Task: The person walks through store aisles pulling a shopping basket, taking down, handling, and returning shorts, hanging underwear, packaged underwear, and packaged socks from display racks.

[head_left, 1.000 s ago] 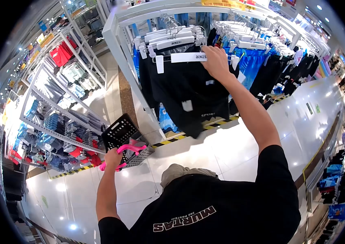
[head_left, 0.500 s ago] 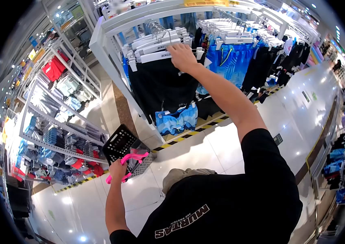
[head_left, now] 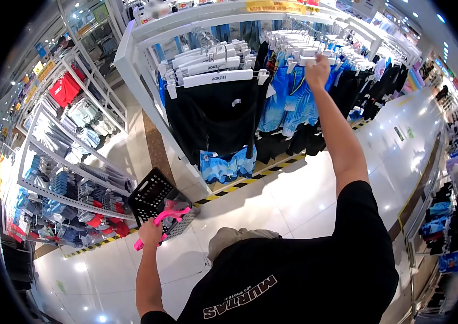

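Note:
My left hand (head_left: 150, 233) is closed round the pink handle (head_left: 172, 215) of a dark perforated shopping basket (head_left: 153, 190), low at the left. Further up, my right hand (head_left: 317, 71) reaches to the rack with its fingers on a white clip hanger (head_left: 300, 62). Blue leaf-patterned swim shorts (head_left: 299, 105) hang beneath that hanger. To their left, black shorts (head_left: 212, 113) hang facing me from a lettered white hanger (head_left: 218, 78). Light and dark blue patterned shorts (head_left: 229, 165) show below the black pair.
The white rack's end frame (head_left: 153, 100) stands left of the garments. More dark clothes (head_left: 385, 83) hang along the rack to the right. Another white rack (head_left: 72, 175) with folded and hanging clothes is at the left. Black-and-yellow tape (head_left: 250, 182) edges the rack's base.
My right hand has left the black shorts' hanger and moved right to the blue shorts' hanger. My left hand still holds the basket, and the view has shifted slightly.

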